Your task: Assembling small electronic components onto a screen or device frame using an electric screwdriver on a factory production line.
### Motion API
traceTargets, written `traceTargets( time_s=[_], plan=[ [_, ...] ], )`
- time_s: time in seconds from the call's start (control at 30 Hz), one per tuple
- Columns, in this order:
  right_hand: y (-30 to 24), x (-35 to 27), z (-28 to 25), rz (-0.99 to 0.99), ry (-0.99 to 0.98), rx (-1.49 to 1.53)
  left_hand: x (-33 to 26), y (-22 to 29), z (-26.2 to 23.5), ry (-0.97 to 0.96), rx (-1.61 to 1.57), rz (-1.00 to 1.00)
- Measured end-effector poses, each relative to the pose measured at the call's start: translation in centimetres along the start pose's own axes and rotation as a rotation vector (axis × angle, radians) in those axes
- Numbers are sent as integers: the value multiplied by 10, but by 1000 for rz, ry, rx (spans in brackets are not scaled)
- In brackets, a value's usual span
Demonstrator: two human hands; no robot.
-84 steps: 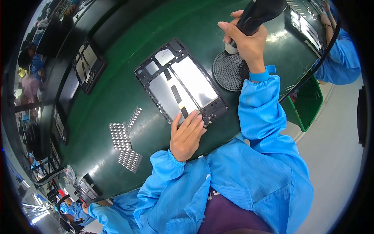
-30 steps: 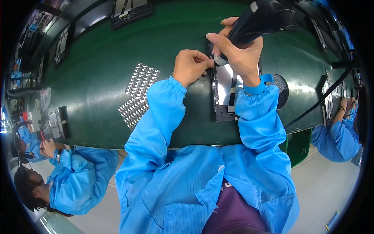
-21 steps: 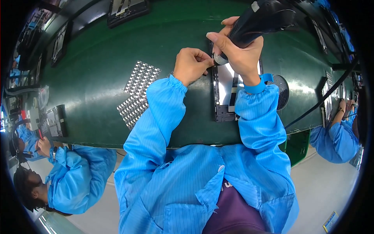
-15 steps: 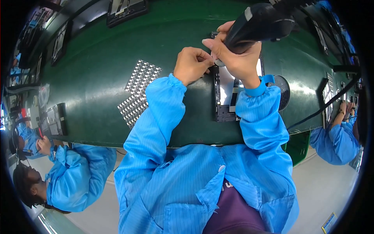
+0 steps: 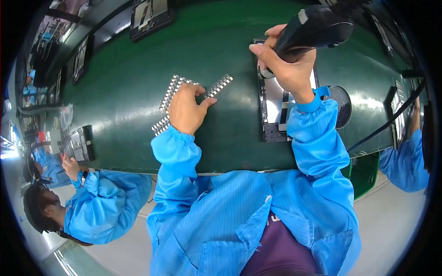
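Observation:
My left hand [image 5: 186,108] is over a sheet of small black-and-white pieces [image 5: 172,91] lying in rows on the green table. Between its thumb and fingers is the lower end of a short strip of these pieces [image 5: 220,86], which slants up to the right. My right hand [image 5: 292,69] is wrapped round a black power screwdriver [image 5: 313,31], its nose pointing down and left. Below that hand lies a flat black frame [image 5: 275,133] with a shiny silver-white panel inside. The screwdriver's tip is hidden by my fingers.
A round black mesh dish [image 5: 340,108] sits right of the frame. Another framed panel [image 5: 152,16] lies at the far edge. A dark cable [image 5: 391,131] runs along the right side. Co-workers in blue sit at left [image 5: 99,207] and right [image 5: 405,158].
My left hand has moved left, from beside the screwdriver nose to the sheet of pieces, and a strip now angles out from it. My right hand keeps the screwdriver over the frame.

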State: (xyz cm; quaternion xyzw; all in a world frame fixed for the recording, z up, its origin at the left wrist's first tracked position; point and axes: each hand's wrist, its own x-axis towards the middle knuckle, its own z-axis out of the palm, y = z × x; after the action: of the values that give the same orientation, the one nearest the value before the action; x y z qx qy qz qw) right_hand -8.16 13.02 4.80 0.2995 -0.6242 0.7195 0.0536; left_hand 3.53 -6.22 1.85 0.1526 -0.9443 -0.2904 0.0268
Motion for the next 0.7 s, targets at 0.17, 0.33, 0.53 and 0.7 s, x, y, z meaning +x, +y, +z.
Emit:
traceTargets(
  time_s=[0.17,0.33,0.53,0.7],
  plan=[
    [-34,1,-52,-195,140,35,1,2,8,-35,-41,97],
    [-65,-13,-97,-171,268,-3,11,-11,13,-201,-419,68],
    [-46,-44,-146,-156,422,-34,27,1,1,-408,-482,-150],
    [-31,-54,-153,-34,479,-78,32,-1,9,-318,-321,-20]
  ],
)
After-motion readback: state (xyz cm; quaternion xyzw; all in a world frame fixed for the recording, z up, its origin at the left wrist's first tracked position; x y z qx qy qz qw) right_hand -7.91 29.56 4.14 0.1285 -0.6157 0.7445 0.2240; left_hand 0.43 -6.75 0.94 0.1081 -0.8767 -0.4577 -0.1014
